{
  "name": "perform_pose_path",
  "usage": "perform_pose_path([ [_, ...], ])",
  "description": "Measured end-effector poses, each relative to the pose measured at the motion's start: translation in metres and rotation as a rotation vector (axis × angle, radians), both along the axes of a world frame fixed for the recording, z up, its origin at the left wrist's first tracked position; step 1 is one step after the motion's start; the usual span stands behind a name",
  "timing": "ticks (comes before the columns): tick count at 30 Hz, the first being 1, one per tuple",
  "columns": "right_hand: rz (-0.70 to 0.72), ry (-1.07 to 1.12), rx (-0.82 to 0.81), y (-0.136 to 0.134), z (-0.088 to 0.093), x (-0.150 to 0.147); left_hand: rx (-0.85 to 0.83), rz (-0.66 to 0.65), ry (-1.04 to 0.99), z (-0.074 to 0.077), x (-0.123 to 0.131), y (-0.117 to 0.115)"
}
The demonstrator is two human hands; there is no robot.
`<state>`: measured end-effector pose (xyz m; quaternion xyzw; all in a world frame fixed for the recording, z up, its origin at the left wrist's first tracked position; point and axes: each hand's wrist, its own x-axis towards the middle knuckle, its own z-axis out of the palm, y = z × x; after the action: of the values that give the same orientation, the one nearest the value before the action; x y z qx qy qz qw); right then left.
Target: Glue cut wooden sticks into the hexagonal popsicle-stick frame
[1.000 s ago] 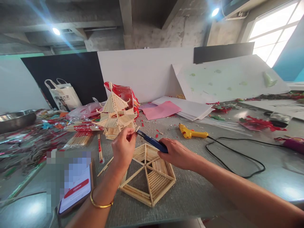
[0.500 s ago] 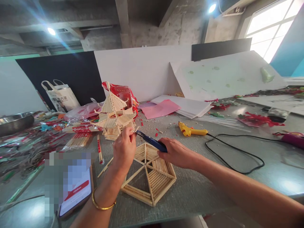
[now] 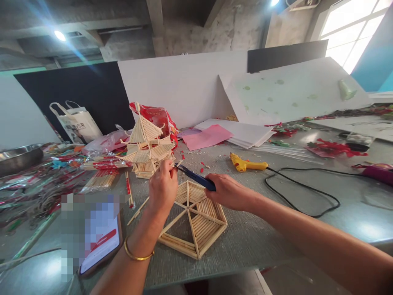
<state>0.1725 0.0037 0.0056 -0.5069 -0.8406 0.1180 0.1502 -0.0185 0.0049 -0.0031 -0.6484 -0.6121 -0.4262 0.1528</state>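
Note:
My left hand is closed in a pinch on a thin wooden stick, whose short end pokes out past the fingers. The dark tip of a long blue-handled cutter meets that end; its exact jaw or blade shape is hard to make out. My right hand is wrapped round the handle. Below both hands lies a hexagonal stick frame with spokes meeting at its centre. Some of its sections are filled with rows of sticks, while the front left one shows bare table. My left forearm hides part of its left side.
A tiered stick pagoda stands behind my left hand. Right of centre lies a yellow glue gun with a looping black cable. A phone rests at left, near loose sticks and bundled sticks. Pink paper lies behind.
The view has tilted slightly, so the scene sits a little higher. Both hands keep their grips, with the cutter's tip still at the stick.

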Motion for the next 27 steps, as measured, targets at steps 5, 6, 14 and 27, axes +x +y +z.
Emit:
perform_pose_path([
  [5, 0.000, -0.051, -0.017, 0.007, 0.007, 0.003, 0.028, -0.021, -0.064, -0.006, -0.001, 0.012],
  [6, 0.008, -0.063, -0.012, 0.011, 0.008, 0.003, 0.017, -0.033, -0.080, -0.007, -0.002, 0.015],
  [14, 0.005, -0.194, -0.035, 0.038, 0.006, -0.004, -0.157, -0.126, -0.289, -0.021, -0.012, 0.041],
  [27, 0.051, -0.317, -0.190, 0.050, 0.034, -0.009, -0.137, -0.072, -0.357, -0.021, -0.011, 0.044],
])
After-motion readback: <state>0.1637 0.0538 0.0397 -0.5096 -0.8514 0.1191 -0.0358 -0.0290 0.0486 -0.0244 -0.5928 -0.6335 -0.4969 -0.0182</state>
